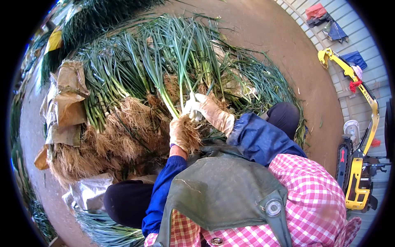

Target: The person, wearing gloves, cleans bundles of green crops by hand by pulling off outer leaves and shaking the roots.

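Green onions [168,101] held before the olive apron [230,189], left hand [178,134] clamped round the root end, right hand [210,112] closed on pale shanks [181,100] beside it; matted roots [192,135] could snag, hard tugging snap shanks.

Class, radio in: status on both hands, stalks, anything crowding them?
Left hand closed round green stalks, near their roots. Right hand close beside, grip unclear. Rooted bundles heaped close, left.
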Demonstrator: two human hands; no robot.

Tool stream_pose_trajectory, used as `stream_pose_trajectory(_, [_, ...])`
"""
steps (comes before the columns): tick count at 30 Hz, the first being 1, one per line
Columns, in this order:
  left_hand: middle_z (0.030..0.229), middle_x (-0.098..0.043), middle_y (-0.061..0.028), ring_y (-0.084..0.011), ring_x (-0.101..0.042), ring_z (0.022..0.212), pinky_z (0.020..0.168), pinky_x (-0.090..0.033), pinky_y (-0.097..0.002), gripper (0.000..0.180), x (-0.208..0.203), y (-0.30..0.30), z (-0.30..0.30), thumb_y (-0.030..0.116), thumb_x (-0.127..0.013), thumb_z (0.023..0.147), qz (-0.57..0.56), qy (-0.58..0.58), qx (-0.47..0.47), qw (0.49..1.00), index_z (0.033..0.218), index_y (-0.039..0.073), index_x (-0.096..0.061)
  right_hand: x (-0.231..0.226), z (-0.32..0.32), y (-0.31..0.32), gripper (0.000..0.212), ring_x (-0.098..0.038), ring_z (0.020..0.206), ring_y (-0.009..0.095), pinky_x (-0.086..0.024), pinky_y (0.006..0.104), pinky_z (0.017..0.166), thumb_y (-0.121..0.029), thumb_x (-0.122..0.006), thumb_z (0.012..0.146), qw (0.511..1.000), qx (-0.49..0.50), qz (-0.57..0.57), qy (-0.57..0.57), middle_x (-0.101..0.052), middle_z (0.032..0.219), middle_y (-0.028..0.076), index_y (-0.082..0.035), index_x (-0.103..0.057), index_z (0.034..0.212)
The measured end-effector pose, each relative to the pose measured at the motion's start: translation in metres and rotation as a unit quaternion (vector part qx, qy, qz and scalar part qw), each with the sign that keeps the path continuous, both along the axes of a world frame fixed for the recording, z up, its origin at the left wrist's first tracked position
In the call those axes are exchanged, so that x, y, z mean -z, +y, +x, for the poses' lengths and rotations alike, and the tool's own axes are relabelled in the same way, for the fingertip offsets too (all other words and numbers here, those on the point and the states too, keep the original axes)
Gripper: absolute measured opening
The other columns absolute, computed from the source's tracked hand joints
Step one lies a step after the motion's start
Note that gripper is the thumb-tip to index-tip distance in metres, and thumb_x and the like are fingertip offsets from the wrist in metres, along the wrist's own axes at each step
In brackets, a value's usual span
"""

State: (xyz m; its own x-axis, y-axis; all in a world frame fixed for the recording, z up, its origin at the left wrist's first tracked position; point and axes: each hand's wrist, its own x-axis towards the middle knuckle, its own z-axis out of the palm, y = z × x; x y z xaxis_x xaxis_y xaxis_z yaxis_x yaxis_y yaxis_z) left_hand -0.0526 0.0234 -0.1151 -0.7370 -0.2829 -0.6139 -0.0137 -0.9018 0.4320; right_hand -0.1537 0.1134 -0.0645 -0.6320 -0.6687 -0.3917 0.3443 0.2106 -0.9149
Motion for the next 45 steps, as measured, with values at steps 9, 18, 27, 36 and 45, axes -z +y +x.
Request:
stream_pose_trajectory(9, [0.087,-0.065,-0.0099,-0.0187,-0.063,0.067,0.06,-0.056,-0.032,0.023,-0.008,0.004,0.0,0.019,-0.059,0.092,0.095,0.097,0.029,0.99,0.103,-0.001,-0.058,-0.037,0.003,0.011,0.026,-0.051,0.056,0.002,-0.039,0.0156,0.049,-0.028,-0.049,0.096,0.988,0.031,-0.146,0.03,-0.063,0.077,-0.002,-0.007,-0.064,0.091])
stream_pose_trajectory(18, [0.076,-0.064,-0.0097,-0.0193,-0.062,0.055,0.05,-0.056,-0.0279,0.015,0.003,0.009,-0.004,0.01,-0.059,0.088,-0.003,-0.001,0.005,1.0,0.095,-0.003,-0.062,-0.039,0.035,0.031,0.026,-0.048,0.052,0.005,-0.037,0.0179,0.043,-0.028,-0.047,0.095,0.966,0.037,-0.17,-0.191,-0.059,0.072,0.004,-0.008,-0.057,0.082])
stream_pose_trajectory(27, [0.069,-0.062,-0.0027,-0.0118,-0.056,0.053,0.046,-0.045,-0.0228,0.015,-0.004,-0.006,0.009,0.012,-0.06,0.087,-0.051,0.009,0.046,0.998,0.095,0.002,-0.068,-0.004,-0.036,-0.014,0.036,-0.036,0.042,0.004,-0.032,0.0184,0.038,-0.04,-0.066,0.086,0.994,0.077,0.075,0.007,-0.048,0.062,-0.006,-0.008,-0.066,0.102])
stream_pose_trajectory(36, [0.073,-0.062,-0.0035,-0.0153,-0.057,0.055,0.048,-0.047,-0.0278,0.023,0.031,-0.007,0.003,0.026,-0.06,0.092,-0.082,-0.045,-0.039,0.995,0.095,0.003,-0.063,0.042,-0.014,-0.006,0.032,-0.061,0.056,0.017,-0.05,0.0314,0.053,-0.038,-0.055,0.091,0.916,-0.262,0.187,0.24,-0.061,0.069,0.006,-0.007,-0.063,0.095])
stream_pose_trajectory(45, [0.061,-0.055,-0.0032,-0.0158,-0.051,0.046,0.04,-0.043,-0.0272,0.037,0.062,-0.014,-0.003,0.042,-0.058,0.092,-0.006,-0.001,-0.022,1.0,0.094,0.006,-0.064,0.01,0.046,0.029,0.031,-0.067,0.079,0.025,-0.052,0.0341,0.066,-0.036,-0.06,0.088,0.777,-0.392,0.173,0.462,-0.067,0.083,0.01,-0.012,-0.062,0.108])
